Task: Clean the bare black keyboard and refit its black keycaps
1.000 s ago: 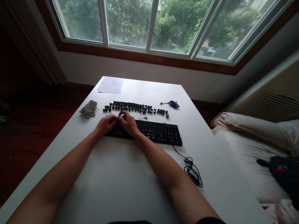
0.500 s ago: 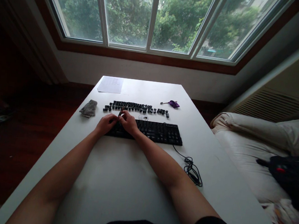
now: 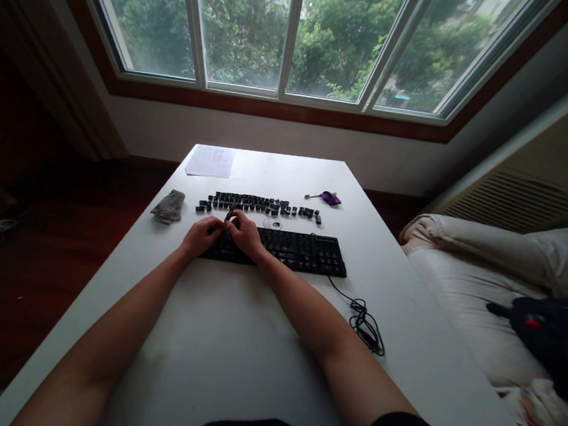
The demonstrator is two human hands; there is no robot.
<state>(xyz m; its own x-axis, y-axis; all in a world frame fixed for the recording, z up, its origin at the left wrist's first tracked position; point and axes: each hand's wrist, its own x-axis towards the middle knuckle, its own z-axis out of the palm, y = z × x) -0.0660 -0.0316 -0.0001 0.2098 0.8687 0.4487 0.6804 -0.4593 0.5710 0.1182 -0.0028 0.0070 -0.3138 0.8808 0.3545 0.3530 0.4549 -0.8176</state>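
Note:
A black keyboard (image 3: 305, 252) lies on the white table (image 3: 231, 342), its left end partly hidden by my hands. Above that end, my right hand (image 3: 246, 233) pinches a slim dark tool (image 3: 230, 212) with a brownish tip, held nearly upright; its exact kind is too small to tell. My left hand (image 3: 202, 234) is beside it, fingers curled together at the keyboard's left side, and what they hold, if anything, is hidden. Rows of loose black keycaps (image 3: 249, 204) stand just beyond the keyboard. A small clear round piece (image 3: 273, 225) sits between keycaps and keyboard.
A crumpled grey cloth (image 3: 168, 206) is at the table's left edge. Farther back are a paper sheet (image 3: 210, 162) and a purple item (image 3: 331, 198) with a small brush (image 3: 312, 196). The coiled cable (image 3: 366, 327) lies right. A cream sofa (image 3: 478, 285) stands beside the table.

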